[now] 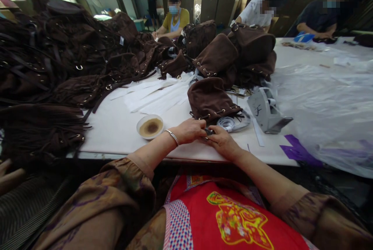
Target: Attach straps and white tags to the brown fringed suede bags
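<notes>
My left hand (190, 130) and my right hand (223, 141) meet near the table's front edge, fingers closed round a small dark piece (208, 130) whose details are too small to tell. Right behind them lies a dark brown suede bag (211, 100) with metal eyelets along its lower edge. A coiled pale cord (226, 123) rests just beyond my right hand. To the left of my left hand sits a shallow dish (150, 127) of tan paste with a darker centre.
Brown bags (67, 52) pile high on the left, with more bags (218, 54) at the back. A grey tape dispenser (266, 110) and plastic sheeting (326, 110) are on the right. White strips (157, 94) lie mid-table. Several people are beyond the table; a hand shows at the left edge.
</notes>
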Available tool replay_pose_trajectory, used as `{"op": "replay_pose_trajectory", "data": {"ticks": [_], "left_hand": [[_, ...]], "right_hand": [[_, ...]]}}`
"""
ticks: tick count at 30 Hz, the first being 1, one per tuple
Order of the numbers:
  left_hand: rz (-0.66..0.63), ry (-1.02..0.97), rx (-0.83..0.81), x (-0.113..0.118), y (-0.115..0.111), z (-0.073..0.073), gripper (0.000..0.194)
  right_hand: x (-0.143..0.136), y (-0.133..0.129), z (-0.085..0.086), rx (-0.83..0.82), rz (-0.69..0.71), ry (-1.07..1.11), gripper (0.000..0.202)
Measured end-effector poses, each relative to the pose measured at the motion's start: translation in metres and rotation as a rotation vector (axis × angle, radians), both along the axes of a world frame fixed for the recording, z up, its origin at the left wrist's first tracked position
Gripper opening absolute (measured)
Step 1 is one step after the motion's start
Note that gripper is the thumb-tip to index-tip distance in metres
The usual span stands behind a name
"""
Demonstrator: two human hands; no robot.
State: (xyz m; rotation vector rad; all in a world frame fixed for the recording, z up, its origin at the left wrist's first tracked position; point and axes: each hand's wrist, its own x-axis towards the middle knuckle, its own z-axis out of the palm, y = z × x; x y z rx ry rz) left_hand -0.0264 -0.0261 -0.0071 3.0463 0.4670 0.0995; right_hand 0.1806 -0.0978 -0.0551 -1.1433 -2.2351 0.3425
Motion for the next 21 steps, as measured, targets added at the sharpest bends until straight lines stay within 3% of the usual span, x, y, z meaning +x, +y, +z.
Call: {"op": "replay_pose_trajectory", "data": {"ticks": [3, 10, 16, 21], "left_hand": [[-0.025, 0.011, 0.048, 0.002, -0.002, 0.005, 0.02], [0.122, -0.005, 0.126, 0.002, -0.011, 0.01, 0.017], [0.176, -0.006, -0.079, 0.008, -0.003, -0.01, 0.02], [0.258, -0.12, -0.15, 0.016, -0.019, -0.027, 0.026]], "right_hand": [[0.006, 0.002, -0.002, 0.049, 0.045, 0.008, 0.017], [0.017, -0.001, 0.001, 0.065, 0.085, -0.02, 0.021], [0.021, -0.003, -0.002, 0.091, 0.031, -0.034, 0.02], [0.018, -0.016, -0.002, 0.191, -0.152, -0.039, 0.025]]}}
